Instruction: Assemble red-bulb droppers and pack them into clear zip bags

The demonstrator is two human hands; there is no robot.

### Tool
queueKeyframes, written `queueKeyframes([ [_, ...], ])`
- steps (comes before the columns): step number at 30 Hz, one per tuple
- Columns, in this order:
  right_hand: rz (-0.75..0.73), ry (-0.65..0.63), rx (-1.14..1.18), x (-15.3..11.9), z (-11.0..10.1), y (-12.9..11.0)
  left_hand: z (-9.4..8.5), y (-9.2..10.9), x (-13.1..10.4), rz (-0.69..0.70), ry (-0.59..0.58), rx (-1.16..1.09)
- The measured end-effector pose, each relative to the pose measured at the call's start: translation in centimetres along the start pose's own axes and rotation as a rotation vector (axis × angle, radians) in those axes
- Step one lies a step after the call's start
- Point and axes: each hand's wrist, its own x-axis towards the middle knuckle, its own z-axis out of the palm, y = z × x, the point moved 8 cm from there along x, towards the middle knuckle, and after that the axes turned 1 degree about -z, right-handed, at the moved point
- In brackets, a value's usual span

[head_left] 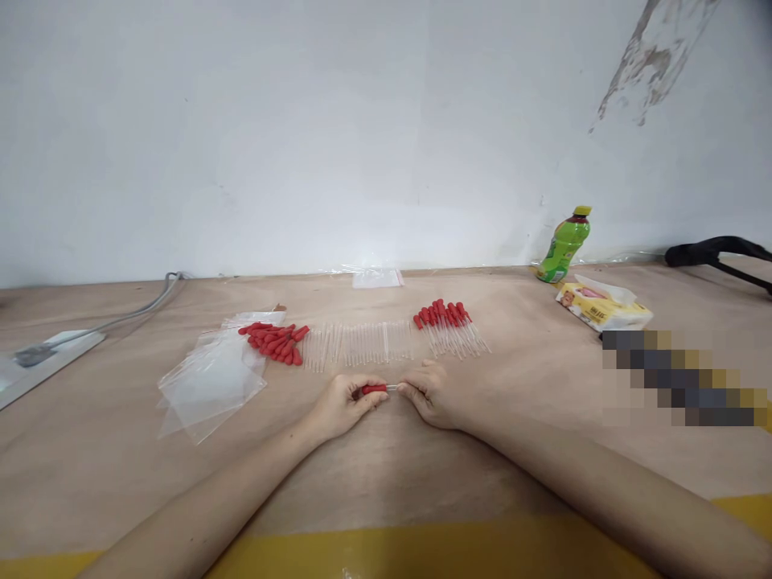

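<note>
My left hand [348, 404] pinches a red rubber bulb [375, 389] near the middle of the table. From the bulb's right end a clear thin tube [392, 388] runs to my right hand [429, 394], whose fingers are closed on it. Beyond my hands lies a row of clear tubes [359, 344]. Left of that row is a pile of loose red bulbs [274, 342]. To its right lie several tubes with red bulbs on their ends [449, 322].
Clear plastic bags [214, 374] lie at the left, near a cable [138, 310] and a white strip [54, 366]. At the back right stand a green bottle [565, 248] and a yellow tissue pack [603, 305]. A small bag [377, 279] lies by the wall.
</note>
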Motion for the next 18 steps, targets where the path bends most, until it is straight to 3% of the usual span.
queueKeyframes([
  [6,0.064,-0.096,-0.061,1.0,-1.5,-0.8,-1.0,0.0,0.5,0.023,0.025,0.055],
  [9,0.104,-0.125,-0.034,1.0,-1.9,0.0,-2.0,0.2,0.5,0.051,0.085,0.089],
  [13,0.298,-0.075,0.099,1.3,-2.9,4.0,-2.9,-0.1,0.3,0.042,0.178,0.083],
  [18,0.715,0.104,-0.004,1.3,-4.9,11.2,-2.0,-0.4,0.5,0.038,0.073,0.138],
])
